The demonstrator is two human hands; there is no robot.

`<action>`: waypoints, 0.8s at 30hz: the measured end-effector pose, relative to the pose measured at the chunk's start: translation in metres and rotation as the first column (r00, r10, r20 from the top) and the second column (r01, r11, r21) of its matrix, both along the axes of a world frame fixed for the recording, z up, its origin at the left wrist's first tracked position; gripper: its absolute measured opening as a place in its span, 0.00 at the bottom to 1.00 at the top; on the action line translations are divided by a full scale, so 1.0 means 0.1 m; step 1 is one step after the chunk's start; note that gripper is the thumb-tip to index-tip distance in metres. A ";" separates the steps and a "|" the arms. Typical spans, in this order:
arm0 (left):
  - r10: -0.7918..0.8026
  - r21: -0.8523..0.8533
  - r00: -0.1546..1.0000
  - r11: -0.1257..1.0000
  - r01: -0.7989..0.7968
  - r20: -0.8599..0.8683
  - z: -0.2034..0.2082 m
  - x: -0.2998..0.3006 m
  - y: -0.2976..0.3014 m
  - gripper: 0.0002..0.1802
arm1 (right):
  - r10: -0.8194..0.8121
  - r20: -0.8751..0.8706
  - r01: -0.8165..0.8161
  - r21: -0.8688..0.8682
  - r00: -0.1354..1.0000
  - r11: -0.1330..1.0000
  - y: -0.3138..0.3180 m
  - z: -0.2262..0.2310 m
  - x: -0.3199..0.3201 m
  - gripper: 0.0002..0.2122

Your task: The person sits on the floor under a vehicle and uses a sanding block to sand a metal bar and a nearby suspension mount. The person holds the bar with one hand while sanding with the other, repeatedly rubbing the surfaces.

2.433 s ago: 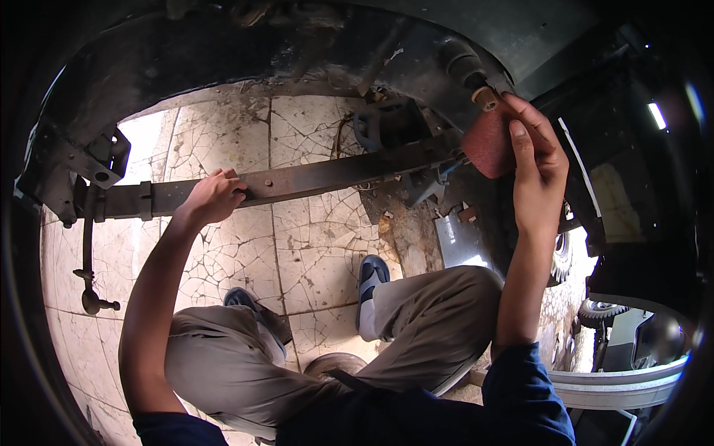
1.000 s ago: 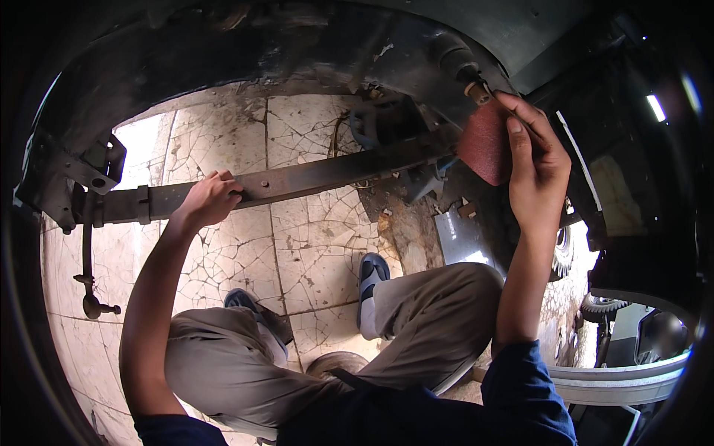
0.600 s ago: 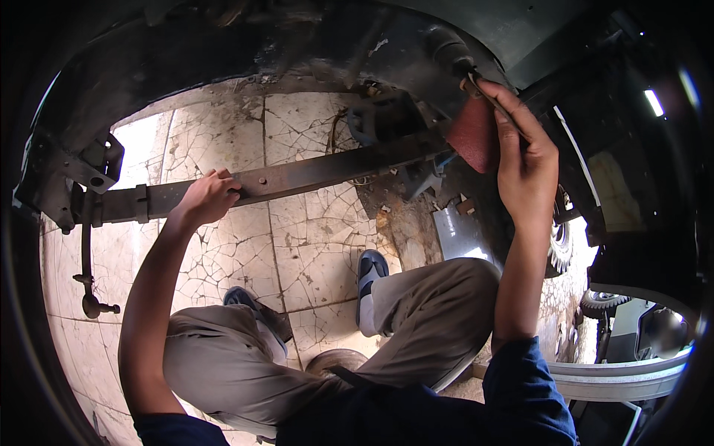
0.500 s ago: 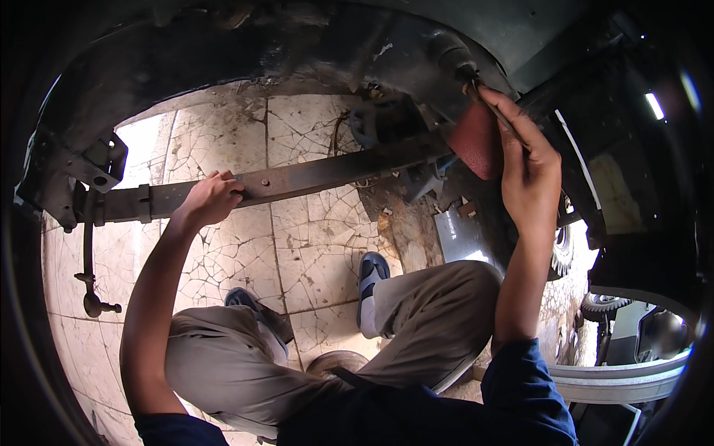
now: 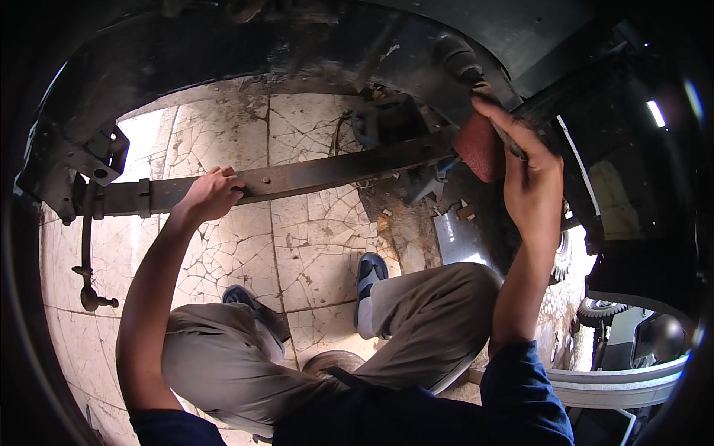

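Observation:
My left hand rests on a long dark leaf spring, its fingers curled over the upper edge. My right hand is raised at the right, closed on a reddish-brown sheet of sandpaper. Part of the sheet hangs below the fingers, and the rest is hidden in the palm. The right fingertips are beside a dark rounded rubber stop, against the black vehicle frame. Whether the sheet touches the frame there I cannot tell.
A rod with a ball end hangs from a bracket at the left. Cracked floor tiles lie below. A grey metal plate is on the floor behind my knee. Toothed tyres and a pale curved rim stand at the right.
My right hand has shifted slightly, and the sandpaper with it, turning a little at the fingertips. My left hand stays on the leaf spring.

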State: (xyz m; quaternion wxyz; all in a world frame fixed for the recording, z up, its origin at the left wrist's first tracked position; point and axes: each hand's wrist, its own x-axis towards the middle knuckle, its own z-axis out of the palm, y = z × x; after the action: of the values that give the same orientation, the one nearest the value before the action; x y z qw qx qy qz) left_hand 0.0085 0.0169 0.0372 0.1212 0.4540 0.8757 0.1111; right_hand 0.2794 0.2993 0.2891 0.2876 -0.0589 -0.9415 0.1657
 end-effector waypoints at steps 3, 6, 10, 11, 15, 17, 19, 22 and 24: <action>-0.041 0.039 0.999 0.998 0.042 -0.018 -0.01 0.00 0.00 0.12 | 0.045 -0.025 -0.047 -0.081 0.999 0.996 0.07 -0.02 0.03 0.24; -0.010 0.005 1.000 1.000 0.010 -0.010 -0.01 -0.01 0.00 0.12 | 0.040 -0.043 -0.044 -0.092 0.998 0.995 0.05 -0.03 -0.01 0.24; -0.035 0.036 0.999 0.999 0.035 -0.022 -0.05 -0.02 -0.02 0.12 | 0.021 -0.119 -0.019 0.013 0.993 1.000 0.01 -0.04 -0.02 0.28; -0.039 0.034 0.999 0.999 0.040 -0.025 -0.04 -0.04 -0.02 0.12 | 0.019 -0.118 -0.018 0.003 0.993 1.000 0.01 -0.03 -0.03 0.28; 0.000 -0.027 1.000 1.000 0.000 0.000 -0.01 -0.02 0.01 0.13 | 0.010 -0.051 -0.009 0.007 0.999 1.000 -0.03 0.01 0.00 0.25; -0.003 0.006 1.000 1.000 0.003 0.001 0.01 0.02 0.00 0.12 | -0.009 -0.037 0.010 0.028 0.999 1.000 -0.04 0.02 0.03 0.25; -0.014 0.018 1.000 1.000 0.014 -0.004 -0.01 0.00 0.00 0.12 | -0.018 -0.030 0.019 0.035 0.999 0.999 -0.04 0.02 0.03 0.26; -0.018 0.017 1.000 1.000 0.018 0.001 0.00 -0.02 0.01 0.12 | -0.023 -0.044 0.024 0.028 0.999 0.999 -0.03 0.01 0.04 0.26; -0.011 0.030 1.000 0.999 0.011 -0.003 0.00 0.03 0.00 0.12 | -0.006 -0.064 0.008 0.030 0.998 1.000 -0.03 0.00 0.02 0.25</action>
State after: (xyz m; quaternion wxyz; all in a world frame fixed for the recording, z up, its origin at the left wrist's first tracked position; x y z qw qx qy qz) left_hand 0.0118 0.0170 0.0375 0.1136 0.4608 0.8716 0.1228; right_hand 0.2815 0.2960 0.2889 0.3191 -0.0523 -0.9339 0.1523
